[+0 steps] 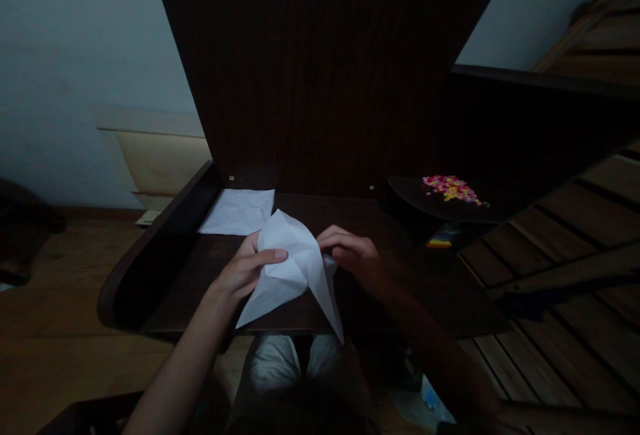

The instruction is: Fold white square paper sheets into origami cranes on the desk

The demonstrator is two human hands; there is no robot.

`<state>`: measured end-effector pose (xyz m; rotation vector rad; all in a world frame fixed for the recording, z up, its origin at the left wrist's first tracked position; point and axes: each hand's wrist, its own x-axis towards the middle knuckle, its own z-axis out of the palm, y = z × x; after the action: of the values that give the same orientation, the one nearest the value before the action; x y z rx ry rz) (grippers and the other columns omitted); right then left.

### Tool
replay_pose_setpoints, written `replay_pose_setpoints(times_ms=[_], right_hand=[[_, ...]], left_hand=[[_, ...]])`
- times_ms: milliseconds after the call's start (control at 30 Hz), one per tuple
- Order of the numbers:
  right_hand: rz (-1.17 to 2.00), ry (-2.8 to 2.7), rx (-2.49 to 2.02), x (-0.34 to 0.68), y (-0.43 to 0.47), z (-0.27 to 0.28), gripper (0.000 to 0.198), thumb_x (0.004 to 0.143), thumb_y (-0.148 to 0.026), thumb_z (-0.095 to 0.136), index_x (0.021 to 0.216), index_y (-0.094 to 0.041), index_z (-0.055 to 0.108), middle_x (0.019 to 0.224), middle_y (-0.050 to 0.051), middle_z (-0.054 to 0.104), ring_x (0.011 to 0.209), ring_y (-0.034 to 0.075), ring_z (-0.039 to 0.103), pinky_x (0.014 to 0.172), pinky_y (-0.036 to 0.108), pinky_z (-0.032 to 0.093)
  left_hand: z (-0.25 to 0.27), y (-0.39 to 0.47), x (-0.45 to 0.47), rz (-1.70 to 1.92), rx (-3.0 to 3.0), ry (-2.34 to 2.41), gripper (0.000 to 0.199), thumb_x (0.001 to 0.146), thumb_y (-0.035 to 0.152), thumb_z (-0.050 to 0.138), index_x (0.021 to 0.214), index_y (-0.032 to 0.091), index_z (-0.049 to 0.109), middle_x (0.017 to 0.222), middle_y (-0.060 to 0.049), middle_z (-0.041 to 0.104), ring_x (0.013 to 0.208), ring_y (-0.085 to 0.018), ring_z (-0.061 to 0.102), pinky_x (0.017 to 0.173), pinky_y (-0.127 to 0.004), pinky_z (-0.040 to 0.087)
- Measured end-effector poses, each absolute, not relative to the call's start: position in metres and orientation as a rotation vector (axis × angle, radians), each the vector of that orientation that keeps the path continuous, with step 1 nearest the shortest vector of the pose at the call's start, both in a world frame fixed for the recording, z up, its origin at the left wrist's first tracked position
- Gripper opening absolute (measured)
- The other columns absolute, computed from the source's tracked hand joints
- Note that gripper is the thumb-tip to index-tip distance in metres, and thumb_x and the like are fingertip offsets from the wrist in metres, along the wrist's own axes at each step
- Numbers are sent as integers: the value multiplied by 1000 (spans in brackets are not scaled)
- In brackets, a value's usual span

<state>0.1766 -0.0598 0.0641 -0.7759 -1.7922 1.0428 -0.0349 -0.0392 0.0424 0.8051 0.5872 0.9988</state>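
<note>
A partly folded sheet of white paper [295,255] is held up over the front of the dark desk, its pointed corners hanging down. My left hand [253,265] grips its left side, the thumb pressed flat on top and the fingers behind. At the paper's right edge, my right hand [355,255] pinches it with curled fingers. A second white sheet with crease lines [240,211] lies on the desk at the back left, just beyond my left hand.
The dark wooden desk [200,288] has a raised left side and a tall back panel [310,88]. A heap of small pink, yellow and red pieces [453,188] lies on a shelf at the right. Wooden slats [565,268] stand farther right.
</note>
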Motion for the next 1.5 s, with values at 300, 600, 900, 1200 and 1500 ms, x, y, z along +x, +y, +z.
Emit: replay_pose_setpoints(times_ms=[300, 600, 900, 1200, 1500], right_hand=[[1327, -1620, -747, 170, -58, 66, 23, 77, -39, 68, 71, -17, 65, 78, 2, 57, 76, 15, 53, 70, 28, 41], [1366, -1805, -754, 171, -60, 72, 19, 78, -34, 67, 75, -16, 62, 80, 0, 54, 76, 13, 51, 71, 27, 39], [1446, -1734, -788, 170, -59, 69, 20, 79, -34, 65, 75, -16, 58, 70, -2, 55, 66, 10, 49, 63, 23, 37], [1487, -1819, -708, 172, -55, 69, 18, 73, -29, 72, 79, -15, 63, 78, 0, 58, 77, 13, 52, 72, 27, 39], [1327, -2012, -619, 172, -51, 68, 20, 79, -35, 67, 75, -15, 63, 78, 1, 56, 79, 14, 51, 74, 29, 40]], left_hand=[[45, -46, -29, 988, 760, 537, 25, 54, 9, 77, 77, 10, 65, 57, 0, 64, 44, -10, 56, 45, -19, 46], [37, -45, -27, 936, 724, 421, 27, 57, 6, 76, 83, 10, 67, 66, -3, 69, 52, -14, 63, 49, -21, 50], [35, -45, -26, 924, 746, 346, 28, 59, 9, 74, 86, 8, 68, 66, -4, 69, 53, -15, 63, 52, -21, 50], [25, -44, -26, 951, 769, 333, 31, 57, 13, 69, 88, 8, 67, 76, -9, 71, 63, -21, 65, 61, -28, 50], [14, -40, -29, 938, 759, 372, 34, 50, 12, 63, 83, 8, 68, 69, -8, 70, 60, -24, 65, 58, -32, 50]])
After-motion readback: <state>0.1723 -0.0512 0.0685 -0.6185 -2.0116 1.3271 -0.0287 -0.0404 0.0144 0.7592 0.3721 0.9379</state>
